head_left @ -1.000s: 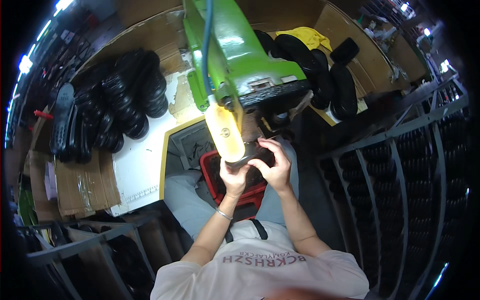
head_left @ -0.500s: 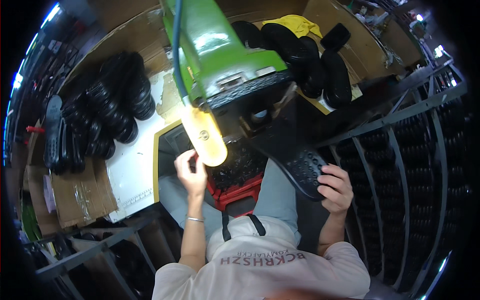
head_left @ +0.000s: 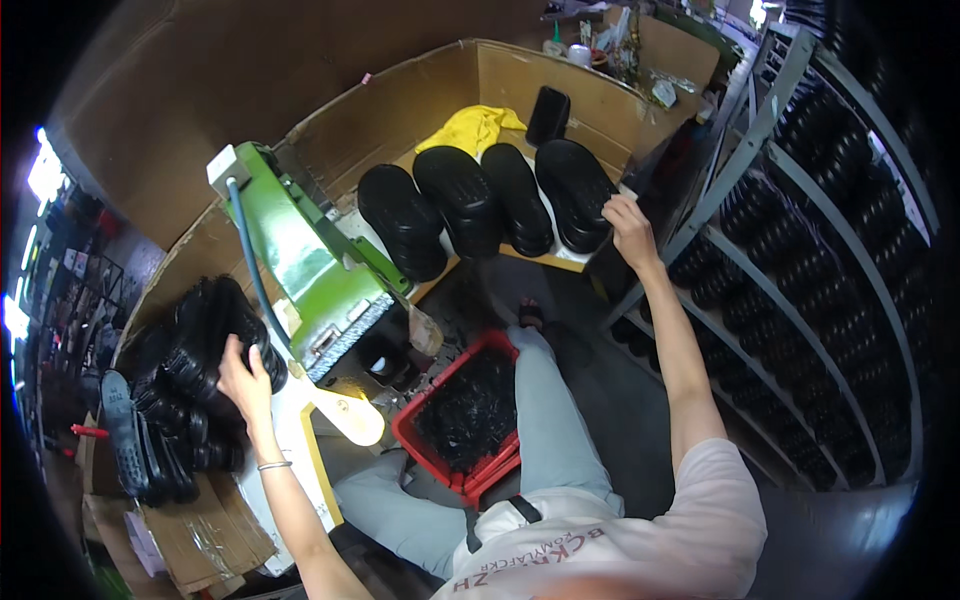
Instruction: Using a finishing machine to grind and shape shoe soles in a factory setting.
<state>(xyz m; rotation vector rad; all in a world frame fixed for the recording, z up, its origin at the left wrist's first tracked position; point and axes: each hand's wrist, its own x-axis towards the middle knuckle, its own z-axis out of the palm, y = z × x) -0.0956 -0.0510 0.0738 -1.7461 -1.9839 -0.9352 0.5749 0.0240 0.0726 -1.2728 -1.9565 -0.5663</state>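
Note:
My left hand (head_left: pixel 246 385), fingers spread and holding nothing, is over the near edge of a pile of black shoe soles (head_left: pixel 205 325) left of the green machine (head_left: pixel 300 265). My right hand (head_left: pixel 632 232) reaches far to the right, its bent fingers closed at the edge of a black shoe sole (head_left: pixel 575 180) on top of the rightmost stack. Beside that stack stand other stacks of black soles (head_left: pixel 458 195). Light falls on the pale, rounded plate (head_left: pixel 350 415) below the machine's head.
A red bin (head_left: pixel 405 425) with black scraps stands on the floor by my legs. Cardboard walls (head_left: pixel 400 110) enclose the table. A yellow cloth (head_left: pixel 465 128) and a dark phone-like slab (head_left: pixel 547 115) lie behind the stacks. Metal racks (head_left: pixel 715 180) full of black soles rise at right.
My right hand has carried the black sole from beside the machine to the rightmost stack. My left hand has left the lit plate for the pile at left. The view has swung right.

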